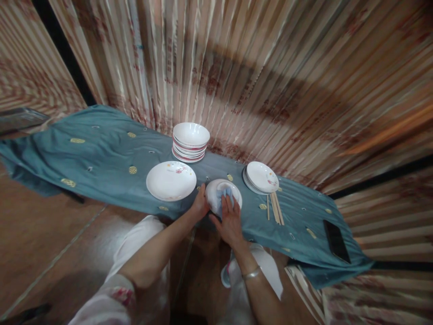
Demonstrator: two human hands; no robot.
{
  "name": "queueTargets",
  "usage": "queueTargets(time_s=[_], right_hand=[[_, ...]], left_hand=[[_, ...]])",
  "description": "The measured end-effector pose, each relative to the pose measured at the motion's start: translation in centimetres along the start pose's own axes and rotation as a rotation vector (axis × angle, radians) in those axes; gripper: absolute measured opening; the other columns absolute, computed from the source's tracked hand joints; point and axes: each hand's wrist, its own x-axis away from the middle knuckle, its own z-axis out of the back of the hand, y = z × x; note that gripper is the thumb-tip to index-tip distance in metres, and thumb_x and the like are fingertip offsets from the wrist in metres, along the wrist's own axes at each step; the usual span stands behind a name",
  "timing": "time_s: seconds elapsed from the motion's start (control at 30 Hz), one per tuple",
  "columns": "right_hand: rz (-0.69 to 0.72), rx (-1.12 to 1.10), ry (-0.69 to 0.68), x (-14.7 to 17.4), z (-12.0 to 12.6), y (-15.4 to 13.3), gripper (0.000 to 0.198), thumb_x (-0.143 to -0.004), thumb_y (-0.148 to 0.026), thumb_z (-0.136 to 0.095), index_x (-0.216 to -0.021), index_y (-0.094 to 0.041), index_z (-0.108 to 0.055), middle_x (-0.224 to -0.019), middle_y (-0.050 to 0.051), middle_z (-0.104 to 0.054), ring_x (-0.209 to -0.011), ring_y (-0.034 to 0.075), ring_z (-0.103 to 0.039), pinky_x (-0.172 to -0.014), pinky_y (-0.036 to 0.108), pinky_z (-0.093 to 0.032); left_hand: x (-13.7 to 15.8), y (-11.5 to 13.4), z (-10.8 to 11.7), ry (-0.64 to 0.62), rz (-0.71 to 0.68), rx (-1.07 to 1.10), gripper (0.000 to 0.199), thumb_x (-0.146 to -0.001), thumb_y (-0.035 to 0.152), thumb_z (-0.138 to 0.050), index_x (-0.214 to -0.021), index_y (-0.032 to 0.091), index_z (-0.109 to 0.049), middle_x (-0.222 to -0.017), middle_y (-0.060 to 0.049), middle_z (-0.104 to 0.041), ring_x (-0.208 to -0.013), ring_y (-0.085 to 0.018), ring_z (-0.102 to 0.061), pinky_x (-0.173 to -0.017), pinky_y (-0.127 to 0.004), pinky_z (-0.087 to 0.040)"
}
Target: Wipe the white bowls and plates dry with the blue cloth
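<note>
Steadying a small white bowl [221, 192] on the teal cloth [101, 149], the left hand [200, 204] curled its fingers round the bowl's left rim, while the right hand [230, 219] lay flat across the bowl's near side with fingers spread, pressing what looked like a pale blue rag [223, 195] into the hollow; the view was too small to be sure of the rag. The bowl sat at the cloth's near edge, directly ahead of both hands, the right one above it and the left beside it. A wide white plate [171, 180] lay just left, a stack of bowls [190, 142] beyond, a stack of plates [261, 178] to the right with chopsticks [275, 207] pointing toward the person, and a dark phone [336, 241] well apart.
</note>
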Motion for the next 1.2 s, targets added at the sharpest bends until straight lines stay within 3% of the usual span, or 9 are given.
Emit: queueTargets(time_s=[0.23,0.37,0.53,0.83,0.93,1.03,1.2], right_hand=[[0.012,0.034,0.042,0.5,-0.1,-0.6,0.086,-0.087,-0.037,-0.064,-0.157,-0.011,-0.021,-0.158,0.020,-0.032,-0.147,0.038,-0.020,-0.113,0.058,-0.027],[0.006,0.029,0.076,0.2,0.4,-0.3,0.083,-0.087,-0.037,-0.061,-0.156,-0.012,-0.023,-0.156,0.020,-0.036,-0.143,0.038,-0.027,-0.111,0.057,-0.030],[-0.042,0.048,0.099,-0.6,1.0,0.4,0.069,-0.087,-0.021,-0.052,-0.153,-0.014,-0.032,-0.150,0.019,-0.045,-0.134,0.035,-0.040,-0.108,0.052,-0.034],[-0.076,-0.033,0.250,-2.8,2.3,3.0,0.057,-0.087,-0.018,-0.044,-0.144,-0.013,-0.044,-0.137,0.019,-0.056,-0.123,0.031,-0.049,-0.104,0.049,-0.038],[-0.140,-0.123,0.298,-3.5,2.6,4.3,0.057,-0.084,-0.018,-0.044,-0.141,-0.015,-0.047,-0.133,0.017,-0.058,-0.121,0.030,-0.051,-0.104,0.050,-0.039],[-0.231,-0.256,0.363,-3.7,3.1,5.5,0.054,-0.084,-0.023,-0.043,-0.138,-0.015,-0.050,-0.131,0.016,-0.059,-0.121,0.030,-0.053,-0.105,0.050,-0.040],[-0.516,-0.509,0.476,-3.4,4.6,6.9,0.048,-0.088,-0.040,-0.045,-0.126,-0.015,-0.060,-0.121,0.015,-0.067,-0.114,0.029,-0.058,-0.101,0.046,-0.044]], left_hand=[[0.3,0.3,-0.2,-0.037,-0.003,-0.006,0.062,-0.101,0.051,-0.028,-0.133,0.008,-0.059,-0.105,-0.013,-0.077,-0.106,-0.028,-0.070,-0.101,-0.041,-0.051],[1.0,0.7,-1.1,-0.078,-0.005,-0.019,0.060,-0.102,0.047,-0.026,-0.133,0.007,-0.058,-0.103,-0.012,-0.077,-0.105,-0.026,-0.070,-0.099,-0.038,-0.052],[1.5,1.1,-1.9,-0.068,-0.038,-0.074,0.056,-0.103,0.044,-0.026,-0.130,0.008,-0.059,-0.100,-0.011,-0.077,-0.104,-0.024,-0.070,-0.095,-0.035,-0.054],[0.0,0.7,-1.1,-0.090,-0.055,-0.204,0.050,-0.099,0.052,-0.035,-0.122,0.015,-0.059,-0.103,-0.016,-0.075,-0.098,-0.025,-0.072,-0.093,-0.040,-0.053],[-0.6,0.2,-0.4,-0.035,-0.136,-0.256,0.042,-0.095,0.050,-0.049,-0.113,0.015,-0.061,-0.106,-0.018,-0.073,-0.101,-0.026,-0.071,-0.097,-0.043,-0.051],[-1.4,-0.3,0.4,0.085,-0.218,-0.315,0.026,-0.086,0.036,-0.068,-0.104,0.017,-0.063,-0.113,-0.015,-0.071,-0.108,-0.025,-0.068,-0.100,-0.042,-0.049],[-2.2,-1.0,1.1,0.158,-0.241,-0.371,0.030,-0.075,0.018,-0.077,-0.103,0.020,-0.064,-0.119,-0.011,-0.069,-0.116,-0.024,-0.064,-0.102,-0.042,-0.048]])
